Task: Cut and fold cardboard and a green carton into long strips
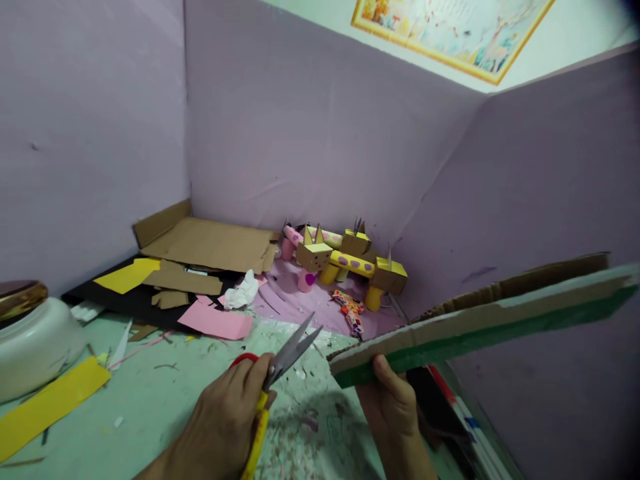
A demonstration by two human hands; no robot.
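Note:
My left hand [225, 413] is closed around a pair of scissors [290, 353] with red and yellow handles. The scissors' blades point up and to the right and are slightly apart. My right hand [395, 407] grips the near end of a long folded strip of cardboard [465, 333], its thumb on the front face and its fingers mostly hidden. A green band runs along the strip's lower edge, and its far end rises to the right. The blade tips look apart from the cardboard, a little to its left.
On the green table [150, 400] lie pink paper [215, 320], a yellow paper strip [55, 407], cardboard scraps [183, 277] and a crumpled tissue [243, 291]. Cardboard animal figures [353, 262] stand at the back. A white round container [37, 347] is at left; markers [480, 433] at right.

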